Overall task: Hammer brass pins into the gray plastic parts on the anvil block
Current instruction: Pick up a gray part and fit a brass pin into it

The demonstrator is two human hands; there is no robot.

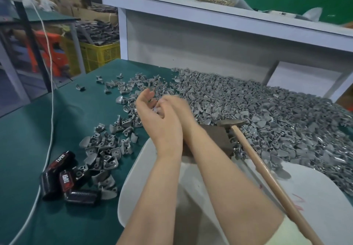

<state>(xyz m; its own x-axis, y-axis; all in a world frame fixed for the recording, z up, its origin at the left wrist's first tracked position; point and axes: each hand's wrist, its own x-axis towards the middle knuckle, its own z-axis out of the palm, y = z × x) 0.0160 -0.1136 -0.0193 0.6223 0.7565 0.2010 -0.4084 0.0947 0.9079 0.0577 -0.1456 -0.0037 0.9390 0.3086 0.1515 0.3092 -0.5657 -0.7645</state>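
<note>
Green bench (57, 120) — gray parts (248, 111) heaped beyond left hand (150, 114) fingers (147, 93).

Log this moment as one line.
hands: left hand and right hand together over gray parts | hammer: unheld, head on anvil block

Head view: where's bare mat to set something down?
Bare green mat between the white cable and the scattered gray parts; also left of the cable. Crowded on the right: the big heap, hammer, anvil block.
</note>
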